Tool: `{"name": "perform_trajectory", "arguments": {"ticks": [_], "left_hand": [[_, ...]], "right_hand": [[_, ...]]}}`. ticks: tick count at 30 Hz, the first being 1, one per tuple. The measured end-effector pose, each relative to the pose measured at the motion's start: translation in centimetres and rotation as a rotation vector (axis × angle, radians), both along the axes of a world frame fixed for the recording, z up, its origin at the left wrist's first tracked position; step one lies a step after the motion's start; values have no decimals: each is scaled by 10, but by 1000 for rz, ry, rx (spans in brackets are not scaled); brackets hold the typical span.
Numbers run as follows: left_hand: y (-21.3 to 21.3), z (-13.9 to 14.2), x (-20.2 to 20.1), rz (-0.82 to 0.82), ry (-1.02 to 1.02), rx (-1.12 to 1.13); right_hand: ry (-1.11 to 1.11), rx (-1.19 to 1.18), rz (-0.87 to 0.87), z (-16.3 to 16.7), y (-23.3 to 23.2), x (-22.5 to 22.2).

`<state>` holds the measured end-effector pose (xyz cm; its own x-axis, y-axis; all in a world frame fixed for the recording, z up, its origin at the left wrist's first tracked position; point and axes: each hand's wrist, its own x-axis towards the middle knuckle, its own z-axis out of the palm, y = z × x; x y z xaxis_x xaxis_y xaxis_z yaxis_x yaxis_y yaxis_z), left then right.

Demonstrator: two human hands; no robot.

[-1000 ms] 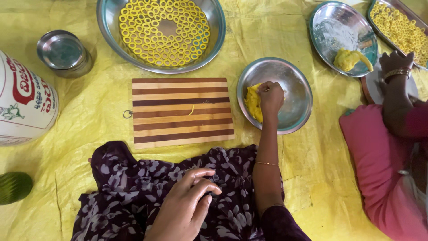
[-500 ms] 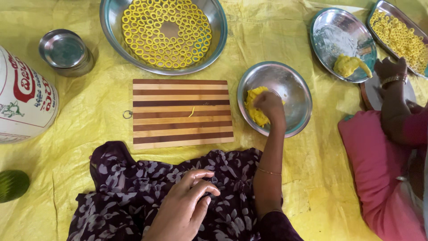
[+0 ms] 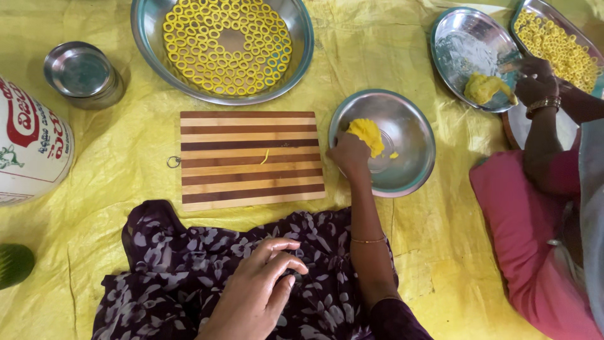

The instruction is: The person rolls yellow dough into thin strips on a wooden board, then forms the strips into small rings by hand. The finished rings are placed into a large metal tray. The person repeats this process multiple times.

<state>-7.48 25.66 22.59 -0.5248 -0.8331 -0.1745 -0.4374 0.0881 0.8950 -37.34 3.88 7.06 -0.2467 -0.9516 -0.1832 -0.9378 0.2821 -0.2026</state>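
Dough (image 3: 367, 133): one yellow lump in one bowl (image 3: 409, 170), pinched by my right hand (image 3: 350, 157); left hand (image 3: 255, 293) loose, holding nothing.

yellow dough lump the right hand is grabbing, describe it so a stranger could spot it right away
Find the striped wooden cutting board in the middle of the yellow sheet. Just right of it sits a small round steel bowl, where the right hand grips a yellow dough lump. Unlike the other person's dough, it lies beside the board.
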Motion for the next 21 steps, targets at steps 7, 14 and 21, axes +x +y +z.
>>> {"name": "perform_trajectory", "arguments": {"ticks": [7, 14, 21], "left_hand": [[3, 4, 0, 8, 50, -74], [3, 8, 5, 32, 46, 2], [2, 6, 2, 15, 24, 51]], "right_hand": [[-512, -447, 27, -13, -15, -7], [-215, 6, 76, 8, -3, -11], [-5, 171, 202, -9, 6, 17]]}}
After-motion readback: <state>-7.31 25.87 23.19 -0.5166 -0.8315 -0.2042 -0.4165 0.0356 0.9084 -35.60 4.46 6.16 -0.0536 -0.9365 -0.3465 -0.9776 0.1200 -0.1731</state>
